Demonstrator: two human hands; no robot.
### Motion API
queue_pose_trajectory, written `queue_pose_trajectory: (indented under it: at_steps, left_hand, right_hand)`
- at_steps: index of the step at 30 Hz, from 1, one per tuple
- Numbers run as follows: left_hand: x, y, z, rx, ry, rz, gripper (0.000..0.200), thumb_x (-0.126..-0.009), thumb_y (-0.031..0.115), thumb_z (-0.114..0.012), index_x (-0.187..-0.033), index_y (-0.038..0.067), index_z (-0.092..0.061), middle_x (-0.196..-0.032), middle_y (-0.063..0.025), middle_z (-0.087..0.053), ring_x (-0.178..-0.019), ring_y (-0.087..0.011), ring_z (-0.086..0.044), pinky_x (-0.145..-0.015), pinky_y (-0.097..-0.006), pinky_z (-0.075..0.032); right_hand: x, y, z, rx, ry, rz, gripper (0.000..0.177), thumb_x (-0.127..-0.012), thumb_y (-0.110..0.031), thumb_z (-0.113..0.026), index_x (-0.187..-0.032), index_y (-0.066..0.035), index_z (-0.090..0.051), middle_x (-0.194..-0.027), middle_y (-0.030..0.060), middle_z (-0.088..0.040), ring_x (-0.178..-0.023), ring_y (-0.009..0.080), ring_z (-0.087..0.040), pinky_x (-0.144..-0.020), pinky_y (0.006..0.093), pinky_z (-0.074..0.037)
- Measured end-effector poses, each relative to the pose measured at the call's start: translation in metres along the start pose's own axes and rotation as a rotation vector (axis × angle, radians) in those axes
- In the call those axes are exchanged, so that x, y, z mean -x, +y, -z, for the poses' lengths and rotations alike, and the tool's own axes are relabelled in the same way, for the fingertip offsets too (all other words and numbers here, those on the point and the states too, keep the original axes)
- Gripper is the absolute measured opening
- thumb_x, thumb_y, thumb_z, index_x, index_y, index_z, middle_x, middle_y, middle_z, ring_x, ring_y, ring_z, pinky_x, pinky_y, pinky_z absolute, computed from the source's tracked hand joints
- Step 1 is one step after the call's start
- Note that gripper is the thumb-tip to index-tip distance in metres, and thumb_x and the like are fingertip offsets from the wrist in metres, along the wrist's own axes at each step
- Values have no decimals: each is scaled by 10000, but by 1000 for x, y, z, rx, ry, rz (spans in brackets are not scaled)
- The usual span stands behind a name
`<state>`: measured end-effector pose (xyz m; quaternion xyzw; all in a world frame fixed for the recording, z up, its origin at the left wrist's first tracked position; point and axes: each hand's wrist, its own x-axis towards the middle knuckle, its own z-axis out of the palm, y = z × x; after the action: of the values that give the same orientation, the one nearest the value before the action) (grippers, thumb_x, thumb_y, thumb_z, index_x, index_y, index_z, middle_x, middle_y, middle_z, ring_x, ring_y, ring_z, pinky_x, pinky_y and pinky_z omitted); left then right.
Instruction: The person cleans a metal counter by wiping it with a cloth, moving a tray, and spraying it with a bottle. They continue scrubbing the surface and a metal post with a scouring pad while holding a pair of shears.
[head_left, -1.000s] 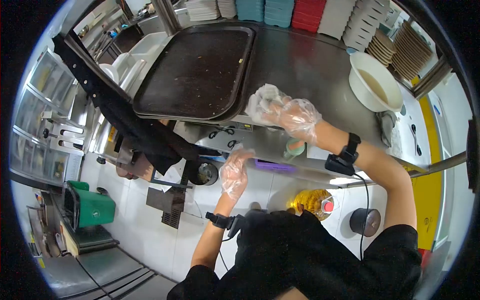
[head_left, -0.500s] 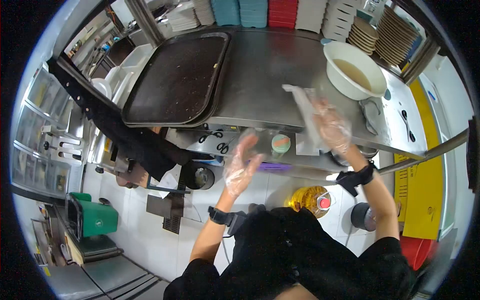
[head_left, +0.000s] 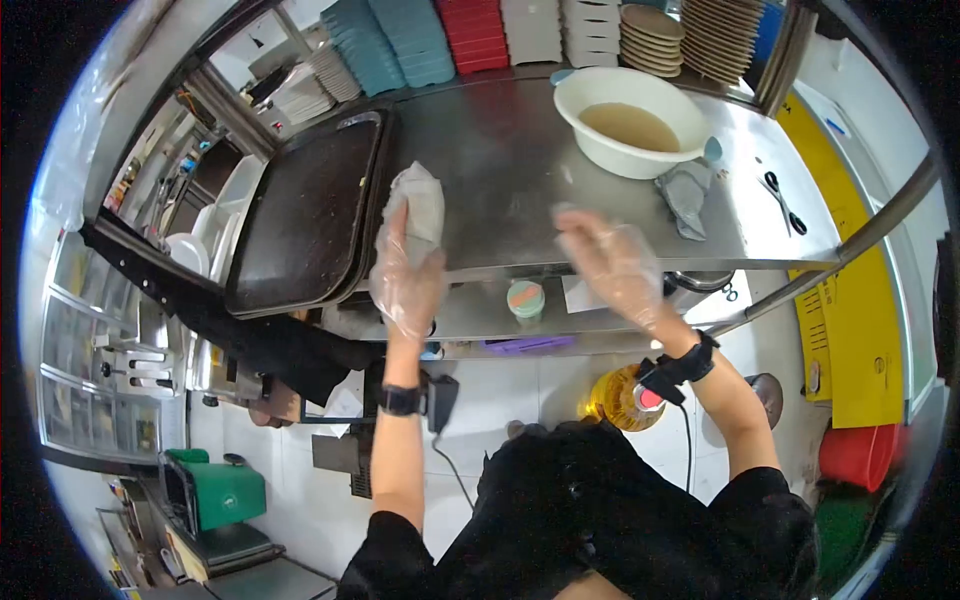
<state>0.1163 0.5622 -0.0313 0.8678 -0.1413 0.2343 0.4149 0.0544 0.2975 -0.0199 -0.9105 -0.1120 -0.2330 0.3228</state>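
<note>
My left hand (head_left: 408,285), in a clear plastic glove, holds a folded white cloth (head_left: 420,205) over the front of the steel table (head_left: 490,170), just right of the dark tray (head_left: 310,215). The index finger lies stretched along the cloth; the thumb points to the right. Also gloved, my right hand (head_left: 612,268) hovers over the table's front edge with fingers extended and nothing visible in them. Its fingertips are slightly blurred. Beyond it stands a white basin (head_left: 650,155) of cloudy liquid, with a grey cloth (head_left: 685,200) lying beside it.
Scissors (head_left: 785,203) lie at the table's right end. Stacked teal trays (head_left: 410,45), red trays (head_left: 472,35) and brown plates (head_left: 650,40) line the back. A lidded jar (head_left: 525,299) sits on the lower shelf. An oil jug (head_left: 620,398) stands on the floor.
The white cloth has passed from my right hand to my left. My left hand has moved left and forward towards the dark tray; my right hand has shifted left. The view has turned.
</note>
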Motion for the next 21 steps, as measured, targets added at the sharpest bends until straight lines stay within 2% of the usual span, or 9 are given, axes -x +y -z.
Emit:
queue_pose_trajectory:
  at_steps: [3, 6, 8, 11, 13, 14, 15, 17, 21]
  left_hand:
    - [-27, -21, -9, -355, -165, 133, 643, -756, 102, -679, -1366, 195, -496, -1223, -164, -620, -1053, -353, -626, -896, -424, -505]
    - [-34, -45, -40, -755, -258, -245, 537, -804, 231, -620, -1335, 218, -542, -1175, -150, -633, -1017, -306, -640, -893, -407, -510]
    - [-34, -27, -46, -800, -280, -178, 551, -798, 210, -633, -1336, 232, -517, -1166, -145, -636, -1006, -318, -637, -865, -414, -514]
    - [-31, -23, -48, -819, -274, -92, 574, -794, 189, -646, -1341, 258, -486, -1171, -132, -635, -1018, -331, -624, -854, -422, -512]
    - [-28, -20, -44, -796, -239, -65, 580, -795, 189, -647, -1345, 269, -480, -1186, -123, -631, -1042, -333, -613, -872, -423, -507]
    - [-26, -12, -42, -765, -226, -56, 581, -794, 192, -652, -1342, 283, -481, -1193, -119, -629, -1038, -337, -614, -871, -424, -508]
    - [-25, -7, -39, -734, -212, -48, 583, -793, 194, -657, -1340, 297, -482, -1200, -115, -627, -1034, -341, -615, -870, -425, -510]
    - [-23, -11, -40, -674, -153, -65, 558, -793, 188, -647, -1325, 279, -510, -1253, -119, -594, -1059, -348, -602, -893, -431, -508]
    - [-16, -4, -43, -638, -67, -63, 553, -749, 153, -645, -1290, 232, -557, -1271, -138, -577, -1037, -355, -601, -859, -439, -518]
  right_hand:
    - [13, 87, 21, -43, 341, -177, 217, -963, -218, -588, -1124, -75, -613, -914, 105, -669, -763, 220, -667, -692, 339, -520]
    - [-13, 129, 77, 186, 597, -323, 224, -987, -257, -549, -1090, -66, -601, -864, 109, -653, -741, 243, -645, -681, 347, -497]
    - [-38, 149, 106, 364, 677, -471, 295, -982, -319, -541, -1112, -59, -591, -874, 118, -656, -758, 257, -642, -715, 355, -497]
    - [-76, 200, 128, 340, 409, -555, 449, -938, -464, -571, -1124, -54, -574, -903, 131, -644, -790, 234, -644, -756, 389, -523]
    - [-101, 184, 142, -268, -104, -1022, 517, -898, -494, -611, -1208, -85, -560, -1064, 83, -615, -907, 196, -649, -840, 254, -530]
    - [-106, 203, 135, -530, 6, -1117, 409, -876, -307, -687, -1197, -82, -572, -1116, 84, -622, -1005, 175, -622, -886, 257, -516]
    - [-101, 229, 132, -532, -7, -1103, 409, -876, -307, -687, -1197, -82, -572, -1116, 84, -622, -1005, 175, -622, -886, 257, -516]
    - [-91, 284, 133, 297, -176, 286, 451, -789, -114, -764, -1195, -91, -569, -1148, 82, -623, -1076, 217, -598, -937, 319, -505]
    - [-97, 285, 133, 332, -234, 294, 502, -715, -18, -800, -1151, -102, -566, -1189, 107, -604, -1087, 274, -588, -972, 366, -484]
